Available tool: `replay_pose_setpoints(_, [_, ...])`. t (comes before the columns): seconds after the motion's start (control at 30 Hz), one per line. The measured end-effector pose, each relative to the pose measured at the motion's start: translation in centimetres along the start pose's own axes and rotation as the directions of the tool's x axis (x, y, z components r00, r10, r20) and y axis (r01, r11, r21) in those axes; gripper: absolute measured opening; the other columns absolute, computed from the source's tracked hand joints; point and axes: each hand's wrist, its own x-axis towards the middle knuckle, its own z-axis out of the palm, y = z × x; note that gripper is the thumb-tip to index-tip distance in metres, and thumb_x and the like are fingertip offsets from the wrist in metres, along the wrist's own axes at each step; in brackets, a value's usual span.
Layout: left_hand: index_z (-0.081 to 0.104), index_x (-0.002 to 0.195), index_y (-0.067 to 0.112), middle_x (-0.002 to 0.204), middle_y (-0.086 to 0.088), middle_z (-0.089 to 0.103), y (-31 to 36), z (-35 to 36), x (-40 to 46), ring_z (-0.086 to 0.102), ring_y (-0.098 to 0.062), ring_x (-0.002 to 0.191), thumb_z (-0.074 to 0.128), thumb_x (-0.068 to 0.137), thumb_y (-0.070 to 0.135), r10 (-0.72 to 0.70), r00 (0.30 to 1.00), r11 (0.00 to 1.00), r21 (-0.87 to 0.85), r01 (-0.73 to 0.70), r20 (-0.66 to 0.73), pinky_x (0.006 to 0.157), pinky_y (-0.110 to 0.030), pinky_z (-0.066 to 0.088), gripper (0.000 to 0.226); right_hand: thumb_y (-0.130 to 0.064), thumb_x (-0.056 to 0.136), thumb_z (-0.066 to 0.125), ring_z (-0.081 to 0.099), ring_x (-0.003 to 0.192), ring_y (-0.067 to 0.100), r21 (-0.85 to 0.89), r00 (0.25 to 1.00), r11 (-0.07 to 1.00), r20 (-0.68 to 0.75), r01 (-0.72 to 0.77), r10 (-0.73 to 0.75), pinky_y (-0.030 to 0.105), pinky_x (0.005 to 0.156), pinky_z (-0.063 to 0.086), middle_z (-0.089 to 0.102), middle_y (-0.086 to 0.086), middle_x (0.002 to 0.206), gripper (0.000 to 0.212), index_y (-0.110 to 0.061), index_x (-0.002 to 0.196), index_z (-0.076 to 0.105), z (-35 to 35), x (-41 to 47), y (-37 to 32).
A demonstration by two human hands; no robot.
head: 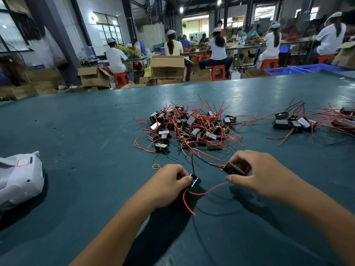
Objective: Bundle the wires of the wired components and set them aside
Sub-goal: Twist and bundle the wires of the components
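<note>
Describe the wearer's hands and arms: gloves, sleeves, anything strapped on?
Both bare. The left hand and right hand wear no gloves, and no rings show. Both forearms are uncovered to the frame edge, with no sleeves, watch, bands or cables in view.

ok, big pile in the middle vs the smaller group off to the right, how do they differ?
The center pile holds many more wired components than the right group. The center pile is a loose tangle with red wires sprawling every way; the right group lies in a tighter cluster, its wires gathered more closely. Both are small dark blocks with red and black leads on the green table.
</note>
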Motion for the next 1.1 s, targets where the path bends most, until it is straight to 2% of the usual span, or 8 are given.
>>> replay_pose_setpoints(0.17, [0.065, 0.077, 0.017, 0.061, -0.002, 0.062, 0.9, 0.2, -0.2, 0.050, -0.014, 0.055, 0.060, 0.098, 0.032, -0.070, 0.994, 0.913, -0.396, 0.097, 0.082, 0.050, -0.022, 0.036, 0.026, -0.043, 0.076, 0.079, 0.050, 0.053, 0.001, 0.183, 0.993, 0.978, -0.041, -0.099, 0.108, 0.015, 0.054, 0.043, 0.062, -0.005, 0.068, 0.022, -0.030, 0.084, 0.063, 1.6, -0.2, -0.5])
replay_pose_setpoints(0.3, [0.065, 0.099, -0.001, 0.071, -0.013, 0.057, 1.5, 1.0, -0.2, 0.048, -0.013, 0.054, 0.067, 0.094, 0.021, -0.007, 0.993, 0.742, -0.666, 0.082, 0.114, 0.050, -0.020, 0.039, 0.023, -0.036, 0.080, 0.079, 0.060, 0.053, 0.010, 0.371, 0.982, 0.911, 0.021, -0.182, 0.188, 0.021, 0.048, 0.049, 0.070, -0.002, 0.075, 0.021, -0.026, 0.089, 0.064, 2.6, -0.3, -1.3])
replay_pose_setpoints(0.5, [0.064, 0.087, 0.006, 0.072, -0.005, 0.065, 2.2, 1.9, -0.4, 0.058, -0.014, 0.060, 0.068, 0.093, 0.011, 0.010, 0.993, 0.608, -0.789, 0.089, 0.120, 0.061, -0.023, 0.052, 0.008, -0.020, 0.084, 0.077, 0.066, 0.064, 0.017, 0.643, 0.973, 0.732, 0.111, -0.226, 0.203, 0.029, 0.060, 0.055, 0.072, 0.015, 0.085, 0.018, -0.015, 0.099, 0.070, 3.1, -0.5, -2.0])
replay_pose_setpoints(0.6, [0.060, 0.090, 0.005, 0.076, -0.009, 0.064, 2.3, 2.4, -0.3, 0.061, -0.016, 0.059, 0.068, 0.092, 0.009, -0.033, 0.997, 0.575, -0.815, 0.074, 0.067, 0.061, -0.026, 0.056, 0.009, -0.017, 0.085, 0.076, 0.071, 0.083, 0.020, 0.635, 0.982, 0.750, 0.086, -0.184, 0.168, 0.033, 0.079, 0.057, 0.075, 0.007, 0.094, 0.019, -0.019, 0.103, 0.072, 3.6, -0.4, -2.0])
replay_pose_setpoints(0.77, [0.062, 0.106, 0.000, 0.084, -0.013, 0.066, 2.1, 2.3, -0.1, 0.060, -0.016, 0.058, 0.073, 0.087, 0.010, -0.045, 0.998, 0.574, -0.817, 0.057, 0.038, 0.051, -0.024, 0.052, 0.024, -0.015, 0.081, 0.076, 0.069, 0.075, 0.013, 0.761, 0.988, 0.634, 0.064, -0.140, 0.142, 0.023, 0.068, 0.054, 0.076, 0.008, 0.091, 0.019, -0.016, 0.100, 0.073, 4.4, -0.4, -2.3])
replay_pose_setpoints(0.9, [0.062, 0.103, 0.001, 0.083, -0.018, 0.063, 1.9, 2.3, 0.1, 0.057, -0.018, 0.060, 0.076, 0.085, 0.011, -0.088, 0.996, 0.578, -0.815, 0.029, -0.027, 0.053, -0.025, 0.050, 0.025, -0.018, 0.086, 0.073, 0.071, 0.094, 0.012, 0.733, 0.997, 0.676, 0.040, -0.079, 0.073, 0.020, 0.078, 0.053, 0.076, 0.000, 0.103, 0.028, -0.017, 0.114, 0.070, 3.8, -0.7, -2.2])
replay_pose_setpoints(1.0, [0.061, 0.105, 0.000, 0.086, -0.019, 0.063, 1.9, 2.5, 0.1, 0.058, -0.019, 0.062, 0.075, 0.087, 0.009, -0.104, 0.993, 0.564, -0.826, 0.016, -0.051, 0.059, -0.029, 0.055, 0.025, -0.021, 0.082, 0.079, 0.068, 0.101, 0.009, 0.554, 0.995, 0.826, 0.054, -0.101, 0.085, 0.028, 0.093, 0.052, 0.071, -0.005, 0.115, 0.057, -0.019, 0.135, 0.058, 3.8, -0.8, -2.3])
replay_pose_setpoints(1.1, [0.057, 0.114, 0.003, 0.074, -0.014, 0.065, 2.1, 2.6, -0.1, 0.062, -0.017, 0.057, 0.074, 0.087, 0.004, -0.056, 0.997, 0.537, -0.843, -0.019, -0.058, 0.059, -0.031, 0.057, 0.032, -0.022, 0.072, 0.086, 0.060, 0.117, 0.000, 0.540, 0.995, 0.836, 0.066, -0.095, 0.071, 0.026, 0.106, 0.045, 0.063, -0.011, 0.130, 0.082, -0.021, 0.144, 0.047, 3.9, -1.0, -2.4])
